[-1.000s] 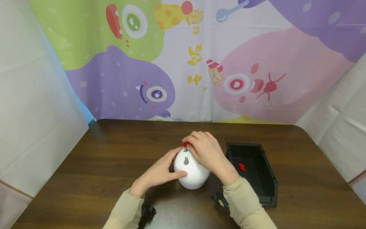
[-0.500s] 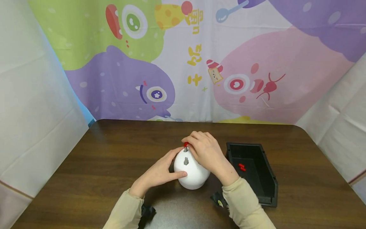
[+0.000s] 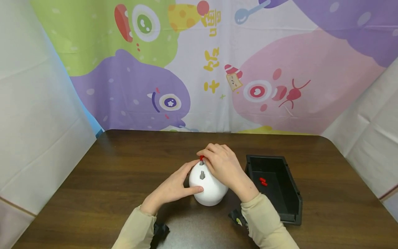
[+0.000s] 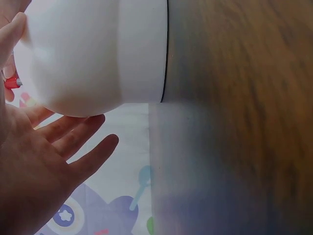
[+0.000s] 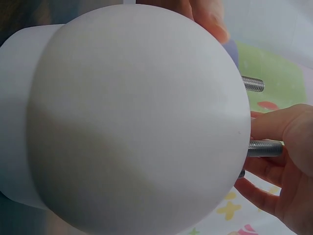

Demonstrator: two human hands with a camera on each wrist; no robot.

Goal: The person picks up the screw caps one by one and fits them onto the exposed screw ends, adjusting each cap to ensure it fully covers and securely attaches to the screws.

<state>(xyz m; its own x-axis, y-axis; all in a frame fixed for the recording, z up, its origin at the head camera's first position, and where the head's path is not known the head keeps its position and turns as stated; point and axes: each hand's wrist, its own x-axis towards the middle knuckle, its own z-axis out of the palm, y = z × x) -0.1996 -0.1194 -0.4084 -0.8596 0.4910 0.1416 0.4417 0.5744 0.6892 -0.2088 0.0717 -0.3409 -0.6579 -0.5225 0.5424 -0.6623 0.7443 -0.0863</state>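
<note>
Dark wood-grain surface [image 3: 124,173], a cartoon-monster backdrop [image 3: 214,114] hanging behind its far edge. Mid-surface, we find a white dome [image 3: 211,192] standing upright. The right-hand grip [image 3: 222,164] is narrow, fingertips pinching a small red cap [image 3: 201,158] at the end of the dome's far stud. The left-hand grip [image 3: 175,186] is wide, clasping the dome's left side between thumb and spread fingers.

Around: a black tray [image 3: 276,197] just right of the dome, two small red pieces [image 3: 263,182] lying together inside. The right sleeve [image 3: 267,221] overlaps the tray's near left rim; the right-hand grip hides the dome's upper right from the head view. A dark object shows beside each cuff, unidentified.

Dome: smooth, rounded above a straight collar, thin dark line along its foot. From the right wrist we count two bare threaded studs [image 5: 264,148] and part of a third.

Writing: yellow characters [image 3: 211,58] run sideways down the backdrop; we cannot read them with confidence. A yellow-green mark by the right cuff is too small to make out.
</note>
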